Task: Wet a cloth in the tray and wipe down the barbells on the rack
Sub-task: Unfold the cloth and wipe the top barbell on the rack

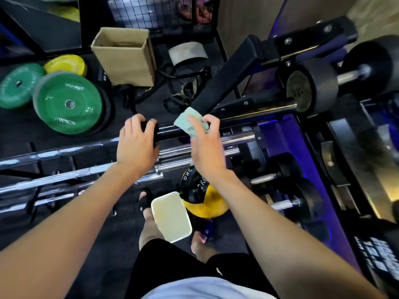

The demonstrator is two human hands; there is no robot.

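Left hand (136, 145) wrapped over the end of a black barbell (167, 131), fingers curled round the sleeve, gripping it. Right hand (206, 145) just to the right on the same bar, pinching a pale green cloth (190, 123) against the top of it, cloth bunched under fingers and thumb. More chrome barbells (64, 151) stacked on the rack (280, 134) just nearer, running off left. White tray (171, 216) down on the floor near the feet, milky liquid in it, right beside a yellow and black medicine ball (203, 201) marked 2KG. Far left: green plates (68, 103) and a yellow plate (65, 64) leaning together. Open cardboard box (125, 55) behind them. Black-ended fixed barbells (311, 87) far right.
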